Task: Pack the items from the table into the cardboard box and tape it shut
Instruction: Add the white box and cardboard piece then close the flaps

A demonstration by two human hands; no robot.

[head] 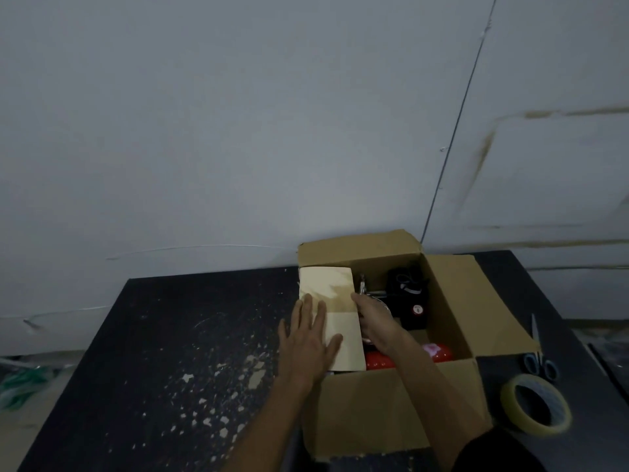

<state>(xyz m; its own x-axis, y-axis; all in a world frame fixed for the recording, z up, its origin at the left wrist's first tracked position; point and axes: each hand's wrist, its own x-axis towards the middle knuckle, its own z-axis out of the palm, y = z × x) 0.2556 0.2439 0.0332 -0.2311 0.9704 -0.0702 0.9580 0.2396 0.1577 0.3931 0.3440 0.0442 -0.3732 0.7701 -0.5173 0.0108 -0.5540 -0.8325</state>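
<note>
The cardboard box [391, 400] sat open at lower centre-right of the frame on the dark table [163, 352]. The left hand [308, 342] lay flat, fingers spread, on its pale left flap [332, 294]. The right hand [372, 318] gripped that flap's inner edge. Tape roll [536, 405] and scissors [539, 356] lay at lower right.

Two bare arms come in from the bottom. The left hand [308, 338] has no ring, watch or glove, and the right hand [374, 318] has none either. A black sleeve [493, 453] covers the upper right arm.
</note>
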